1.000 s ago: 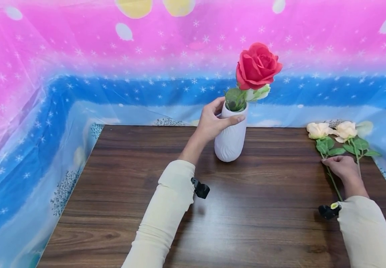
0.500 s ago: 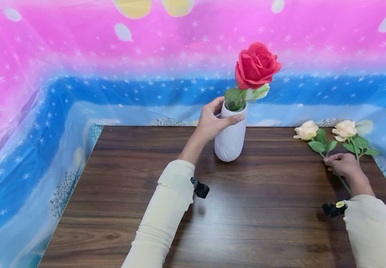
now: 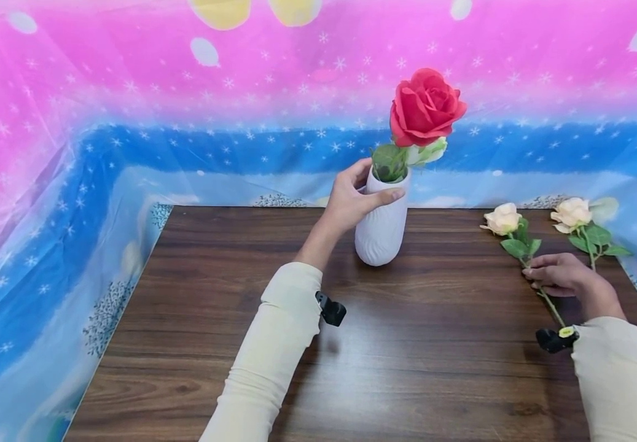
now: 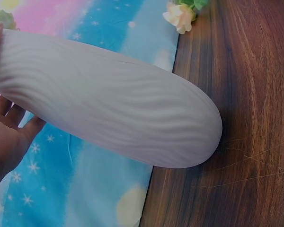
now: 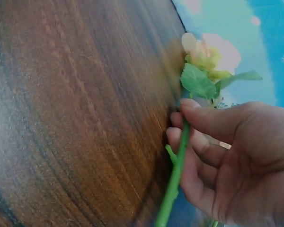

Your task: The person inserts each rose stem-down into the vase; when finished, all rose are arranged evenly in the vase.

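Filling most of the scene, a dark wooden table (image 3: 196,344) is backed by a pink and blue starred sheet (image 3: 102,110). At its far middle a white ribbed vase (image 3: 381,230) stands upright with a red rose (image 3: 424,107) already seated in its mouth. The vase's neck is wrapped by the left hand (image 3: 351,199), thumb across the front and fingers curled behind, so a firm hold is shown. On the right, a cream rose (image 3: 503,219) is held by its green stem (image 5: 177,165), which is pinched between the thumb and curled fingers of the right hand (image 3: 558,274); the bloom appears raised just off the wood, its stem end trailing toward the near edge. A second cream rose (image 3: 571,213) is left lying near the far right corner, just beside that hand.

Trouble could be caused by the thin stem twisting in so light a pinch, letting the bloom droop or slip. The red rose could be knocked aside if the vase mouth is crowded, and the tall vase could be tipped if the steadying hold is relaxed.
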`<move>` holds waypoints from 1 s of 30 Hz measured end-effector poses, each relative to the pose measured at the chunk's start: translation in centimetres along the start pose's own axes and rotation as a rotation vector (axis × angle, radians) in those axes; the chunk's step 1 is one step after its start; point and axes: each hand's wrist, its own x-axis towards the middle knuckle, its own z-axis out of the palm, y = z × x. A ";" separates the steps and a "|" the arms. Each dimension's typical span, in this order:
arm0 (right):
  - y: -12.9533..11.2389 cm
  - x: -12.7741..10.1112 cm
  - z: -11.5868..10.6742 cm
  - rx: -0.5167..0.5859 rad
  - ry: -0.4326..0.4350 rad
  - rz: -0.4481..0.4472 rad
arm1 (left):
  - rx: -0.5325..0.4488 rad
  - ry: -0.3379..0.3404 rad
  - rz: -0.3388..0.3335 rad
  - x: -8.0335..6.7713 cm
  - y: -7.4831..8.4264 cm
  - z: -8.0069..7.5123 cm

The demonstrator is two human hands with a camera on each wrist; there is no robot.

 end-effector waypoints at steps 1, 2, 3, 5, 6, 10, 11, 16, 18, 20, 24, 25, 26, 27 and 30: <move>-0.1 0.1 0.1 0.005 -0.015 0.001 | -0.001 0.001 0.001 0.0 0.0 0.0; -0.2 0.1 0.1 0.012 -0.030 0.000 | -0.003 0.002 0.001 0.0 0.0 0.0; -0.2 0.2 0.2 0.026 -0.047 0.002 | -0.004 0.002 0.003 0.0 0.0 0.0; -0.4 0.3 0.3 0.056 -0.070 0.002 | -0.004 0.003 0.007 0.1 0.0 -0.1; -0.4 0.3 0.4 0.072 -0.080 -0.002 | -0.005 0.002 0.012 0.1 0.0 -0.1; -0.5 0.4 0.7 0.114 -0.079 -0.037 | -0.004 -0.001 0.029 0.1 -0.1 -0.1; -0.6 0.4 0.8 0.125 -0.071 -0.047 | -0.005 0.000 0.032 0.1 -0.1 -0.1; -1.2 0.4 1.1 0.156 -0.017 -0.101 | 0.000 0.003 0.038 0.0 -0.1 -0.1; -1.5 0.5 1.2 0.167 0.001 -0.124 | 0.004 0.002 0.039 0.0 0.0 -0.1; -1.8 0.5 1.3 0.173 0.021 -0.148 | 0.006 0.001 0.038 0.0 0.0 -0.1; -2.6 0.5 1.7 0.173 0.079 -0.200 | 0.008 -0.004 0.036 0.0 0.0 -0.1; -2.8 0.5 1.8 0.170 0.098 -0.216 | 0.009 -0.005 0.035 0.1 0.0 -0.1; -2.9 0.6 1.9 0.169 0.119 -0.229 | 0.010 -0.005 0.035 0.1 -0.1 -0.1; -3.1 0.7 2.0 0.165 0.140 -0.245 | 0.008 -0.006 0.036 0.1 -0.1 -0.1; -3.6 1.0 2.3 0.152 0.205 -0.289 | 0.006 -0.005 0.037 0.0 -0.2 -0.1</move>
